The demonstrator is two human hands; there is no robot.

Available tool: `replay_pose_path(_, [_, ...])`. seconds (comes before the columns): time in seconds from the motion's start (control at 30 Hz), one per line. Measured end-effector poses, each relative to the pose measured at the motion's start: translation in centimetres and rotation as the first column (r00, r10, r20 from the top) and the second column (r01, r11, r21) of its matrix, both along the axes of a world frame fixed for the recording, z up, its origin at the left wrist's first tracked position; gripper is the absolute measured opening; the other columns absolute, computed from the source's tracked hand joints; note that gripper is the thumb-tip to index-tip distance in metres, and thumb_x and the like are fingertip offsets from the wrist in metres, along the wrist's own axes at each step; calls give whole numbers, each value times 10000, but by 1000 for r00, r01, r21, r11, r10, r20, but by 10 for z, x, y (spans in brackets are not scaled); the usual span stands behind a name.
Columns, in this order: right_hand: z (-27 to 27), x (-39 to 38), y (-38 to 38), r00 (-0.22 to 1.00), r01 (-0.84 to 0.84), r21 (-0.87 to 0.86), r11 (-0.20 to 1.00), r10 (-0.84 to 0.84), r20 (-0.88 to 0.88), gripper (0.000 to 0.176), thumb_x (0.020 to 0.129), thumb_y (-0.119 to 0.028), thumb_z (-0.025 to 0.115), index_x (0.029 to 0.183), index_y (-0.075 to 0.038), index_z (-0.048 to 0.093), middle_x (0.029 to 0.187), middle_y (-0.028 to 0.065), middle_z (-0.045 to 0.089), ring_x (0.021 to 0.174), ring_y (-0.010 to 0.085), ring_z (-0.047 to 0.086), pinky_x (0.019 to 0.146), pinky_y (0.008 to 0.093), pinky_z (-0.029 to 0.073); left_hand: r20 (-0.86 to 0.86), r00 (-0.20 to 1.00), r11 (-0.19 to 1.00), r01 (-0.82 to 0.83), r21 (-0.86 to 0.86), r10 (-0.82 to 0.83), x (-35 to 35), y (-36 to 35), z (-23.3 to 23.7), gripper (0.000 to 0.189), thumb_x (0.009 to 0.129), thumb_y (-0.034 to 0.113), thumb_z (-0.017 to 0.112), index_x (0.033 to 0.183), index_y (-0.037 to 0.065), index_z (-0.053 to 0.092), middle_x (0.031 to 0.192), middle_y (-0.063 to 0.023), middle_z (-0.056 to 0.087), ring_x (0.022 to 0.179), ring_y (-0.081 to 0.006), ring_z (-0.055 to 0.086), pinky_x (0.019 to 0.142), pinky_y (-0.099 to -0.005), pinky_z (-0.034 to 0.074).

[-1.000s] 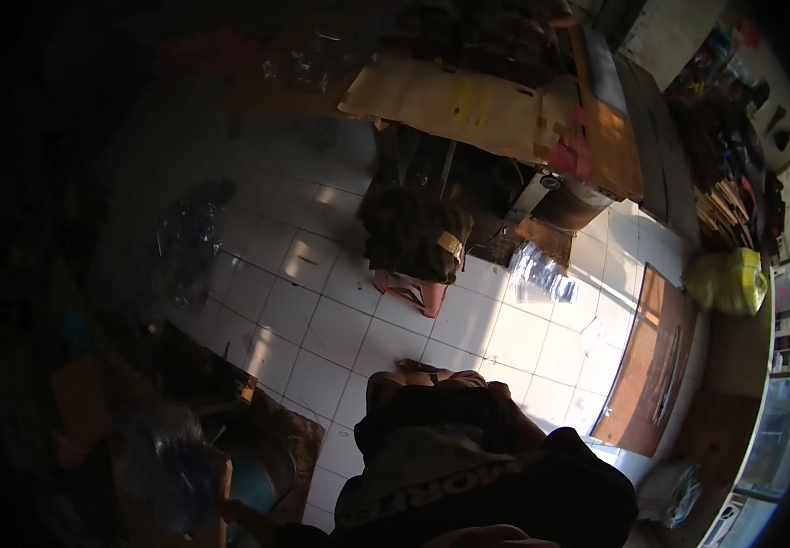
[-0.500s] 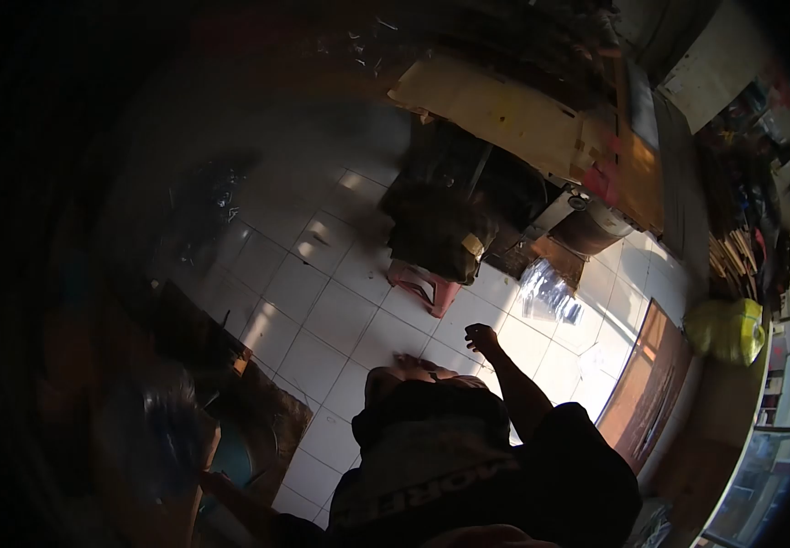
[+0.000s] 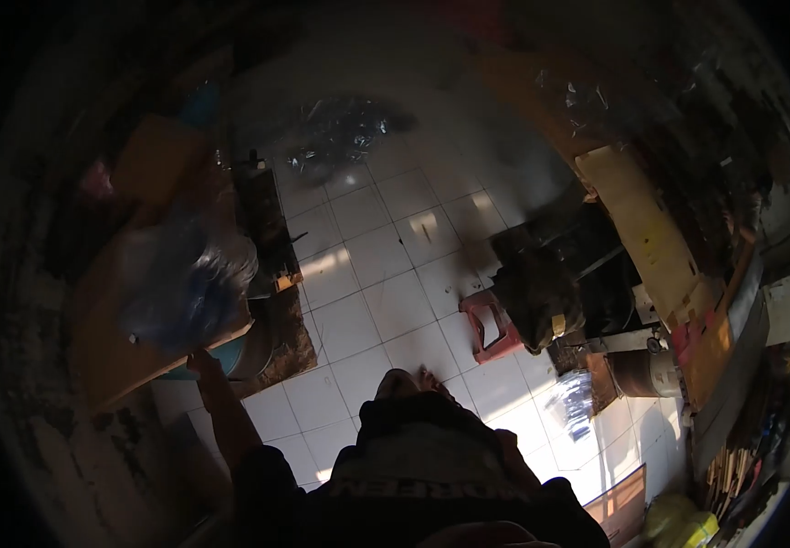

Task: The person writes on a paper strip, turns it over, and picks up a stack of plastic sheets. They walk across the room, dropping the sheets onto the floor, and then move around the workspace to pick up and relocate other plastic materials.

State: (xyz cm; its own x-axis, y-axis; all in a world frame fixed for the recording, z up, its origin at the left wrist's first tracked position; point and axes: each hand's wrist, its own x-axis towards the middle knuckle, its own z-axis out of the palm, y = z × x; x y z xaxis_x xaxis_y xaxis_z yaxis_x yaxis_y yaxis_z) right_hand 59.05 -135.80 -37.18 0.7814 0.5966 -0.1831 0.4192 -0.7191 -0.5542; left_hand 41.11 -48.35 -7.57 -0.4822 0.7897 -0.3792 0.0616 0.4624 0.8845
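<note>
My left hand [image 3: 199, 363] is at the front edge of a brown board-like tabletop [image 3: 112, 365] on the left. It touches or nearly touches that edge, and its fingers are too dark and small to make out. A clear plastic bag [image 3: 185, 283] with bluish contents lies on the tabletop just beyond the hand. Below the edge, beside my hand, part of a teal round container [image 3: 226, 356] shows. My right hand is out of sight; only a dark bit of that arm shows close to my body.
A red plastic stool [image 3: 495, 342] stands on the white tiled floor [image 3: 395, 301], with a dark bulky thing [image 3: 536, 292] over it. Clear plastic [image 3: 573, 402] lies on the floor to the right. A dark plastic heap [image 3: 340, 132] is further ahead.
My view has swung left, bringing the tabletop and plastic bag further into sight. My left hand now shows clearly at the board's edge. My right hand, visible before over the floor, has dropped from view.
</note>
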Motion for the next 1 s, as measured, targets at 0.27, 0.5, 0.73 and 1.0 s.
replay_pose_path(0.27, [-10, 13, 17, 935, 174, -132, 976, -206, -289, 208, 796, -187, 593, 963, -71, 635, 872, 62, 645, 760, 180, 625, 673, 322, 509, 142, 989, 985, -61, 160, 39, 12, -3, 0, 516, 764, 263, 680, 1190, 15, 528, 1024, -141, 584, 905, -298, 561, 859, -524, 412])
replay_pose_path(0.5, [66, 61, 95, 266, 705, -80, 705, -368, -891, 277, 834, -243, 583, 1057, -80, 576, 965, 91, 598, 761, 228, 591, 661, 389, 481, 1, 1000, 999, 30, 32, -30, -24, 49, -64, 477, 686, 107, 710, 1100, -56, 540, 1007, -184, 608, 875, -249, 555, 773, -409, 432])
replay_pose_path(0.73, [109, 111, 150, 200, 620, -304, 724, -520, -830, 294, 845, -251, 538, 1082, -77, 555, 875, 111, 605, 701, 264, 598, 632, 404, 484, 65, 971, 961, -238, 138, 231, 2, 23, -33, 181, 740, 174, 648, 868, 91, 550, 662, -54, 478, 590, -185, 462, 661, -518, 426])
replay_pose_path(1.0, [115, 157, 219, 308, 541, -240, 806, -456, -835, 377, 874, -301, 498, 1182, -83, 500, 1061, 131, 582, 834, 280, 604, 703, 421, 474, 282, 937, 978, -208, -23, 206, 27, -31, 51, 575, 698, 114, 694, 1180, 187, 389, 898, -67, 503, 773, -205, 476, 738, -527, 395])
